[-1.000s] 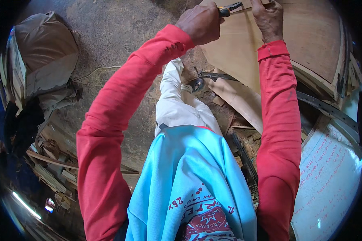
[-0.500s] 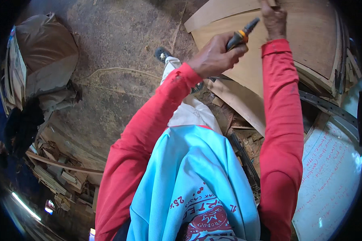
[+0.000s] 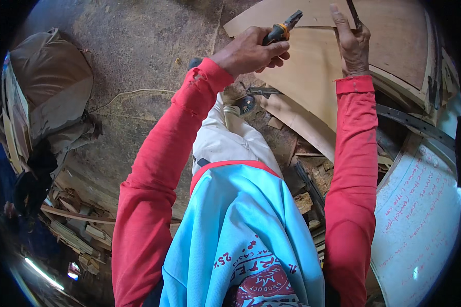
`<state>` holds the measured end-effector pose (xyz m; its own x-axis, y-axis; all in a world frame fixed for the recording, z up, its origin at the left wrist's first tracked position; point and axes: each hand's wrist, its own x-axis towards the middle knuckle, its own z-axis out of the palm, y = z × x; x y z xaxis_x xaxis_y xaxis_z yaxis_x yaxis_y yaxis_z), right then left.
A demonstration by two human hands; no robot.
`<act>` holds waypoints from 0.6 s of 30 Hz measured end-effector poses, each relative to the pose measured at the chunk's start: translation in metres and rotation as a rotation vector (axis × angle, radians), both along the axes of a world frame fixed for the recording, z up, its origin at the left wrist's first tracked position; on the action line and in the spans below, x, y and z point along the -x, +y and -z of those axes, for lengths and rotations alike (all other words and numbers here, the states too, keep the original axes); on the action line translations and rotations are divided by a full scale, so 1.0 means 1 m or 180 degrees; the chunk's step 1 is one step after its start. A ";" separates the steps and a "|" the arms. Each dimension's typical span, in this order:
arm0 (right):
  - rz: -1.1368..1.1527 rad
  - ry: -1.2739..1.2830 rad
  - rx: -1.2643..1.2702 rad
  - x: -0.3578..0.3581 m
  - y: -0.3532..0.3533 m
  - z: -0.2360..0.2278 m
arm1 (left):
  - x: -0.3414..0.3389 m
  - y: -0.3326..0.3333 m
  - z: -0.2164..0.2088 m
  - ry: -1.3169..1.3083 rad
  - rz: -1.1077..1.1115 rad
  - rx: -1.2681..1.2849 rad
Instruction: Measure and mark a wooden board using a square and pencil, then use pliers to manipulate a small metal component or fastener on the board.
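Looking down through the head view, we see our left hand [image 3: 253, 51] at the upper middle of the frame, its fingers wrapped round the pliers [image 3: 277, 35]. The tool points to the upper right, its tip over the strip [image 3: 316, 14]; we cannot tell whether its jaws meet. Our right hand [image 3: 353, 45], at the upper right, lays its thumb on the strip near its right end; its fingertips are hidden, so we cannot tell how firmly it pinches. The strip lies across the top of the frame, over the sheet [image 3: 305, 61].

The tip could dent or scratch the thin wood if our left wrist drops, we judge, and a swing to the right would bring the metal toward our bare thumb. A loose right hand could let the strip slide on the smooth sheet. Its corner and cut edge could also catch a finger.

Edges crowd the right of the frame: the panel [image 3: 399, 43] at the upper right, the dark bar [image 3: 415, 124] below it, and the whiteboard [image 3: 420, 225] beside our right sleeve [image 3: 354, 179], so elbow room looks tight there. Wider room lies over the floor [image 3: 143, 46] at the upper left, though the cord [image 3: 133, 92] runs across it and could snag a foot.
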<state>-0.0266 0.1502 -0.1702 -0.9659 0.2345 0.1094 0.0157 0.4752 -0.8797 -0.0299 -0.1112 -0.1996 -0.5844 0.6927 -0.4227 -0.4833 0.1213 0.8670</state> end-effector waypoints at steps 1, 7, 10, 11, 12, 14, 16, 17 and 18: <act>-0.0129 -0.0175 -0.0150 -0.005 -0.004 -0.001 | 0.001 0.000 -0.001 -0.0008 0.0004 0.0019; -0.0262 -0.0048 -0.0572 -0.021 0.003 -0.007 | -0.007 0.011 -0.001 -0.0391 0.0438 -0.0226; -0.0442 0.0296 -0.0532 -0.015 -0.024 -0.004 | -0.021 0.003 -0.002 -0.0892 0.0203 -0.0440; -0.0548 0.0946 -0.0627 -0.014 -0.031 -0.005 | -0.026 0.004 -0.001 -0.0917 0.0201 -0.0452; -0.0539 0.0918 -0.0664 -0.016 -0.026 -0.007 | -0.028 0.007 -0.001 -0.1076 0.0214 -0.0603; -0.0867 0.1677 -0.2443 -0.021 -0.015 -0.013 | -0.032 0.012 0.000 -0.1255 0.0245 -0.0787; -0.0686 0.0909 -0.1575 -0.022 -0.024 -0.011 | -0.035 0.000 0.004 -0.1086 0.0055 -0.0611; -0.0475 0.0124 -0.0762 -0.021 -0.029 -0.009 | -0.036 -0.006 0.006 -0.0999 -0.0040 -0.0516; -0.0452 0.0102 -0.0804 -0.024 -0.023 -0.011 | -0.035 -0.004 0.006 -0.1017 -0.0008 -0.0554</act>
<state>-0.0028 0.1274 -0.1589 -0.9823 0.0586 0.1781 -0.0925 0.6747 -0.7323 0.0050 -0.1148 -0.2059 -0.4437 0.7690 -0.4602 -0.7333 -0.0163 0.6797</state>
